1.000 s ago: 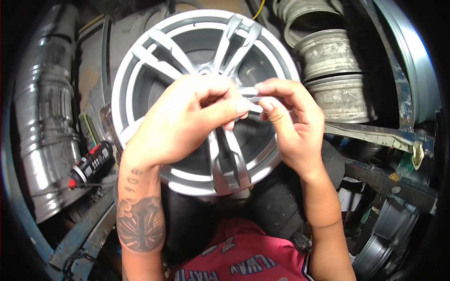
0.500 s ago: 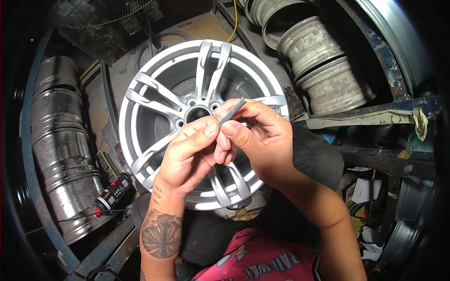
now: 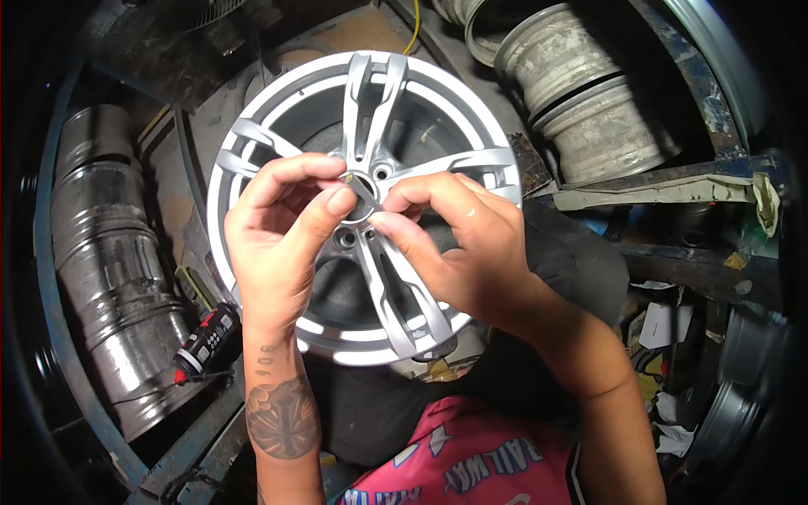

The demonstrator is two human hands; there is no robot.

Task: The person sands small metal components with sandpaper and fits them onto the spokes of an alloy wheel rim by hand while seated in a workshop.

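In front of me is a silver alloy wheel rim (image 3: 393,311) with paired spokes, lying face up under both hands. Above its centre bore I pinch a small, thin, dark grey strip (image 3: 364,195) with a yellowish end; what it is made of I cannot make out. My left hand (image 3: 273,231) has thumb and forefinger at the yellowish end. At the opposite end, the thumb and forefinger of my right hand (image 3: 471,240) close on the strip. Parts of it are hidden behind the fingertips.
Stacked shiny rims (image 3: 114,252) stand at the left inside a blue metal frame (image 3: 63,252). Beside them lies a black bottle with a red tip (image 3: 206,341). Dull, worn rims (image 3: 602,126) fill a rack at the upper right. A yellow cable (image 3: 416,29) runs at the back.
My hands have drawn apart, the left one moving left and up. The strip now spans between both pinches, slanting the other way, its yellowish end at my left fingers.
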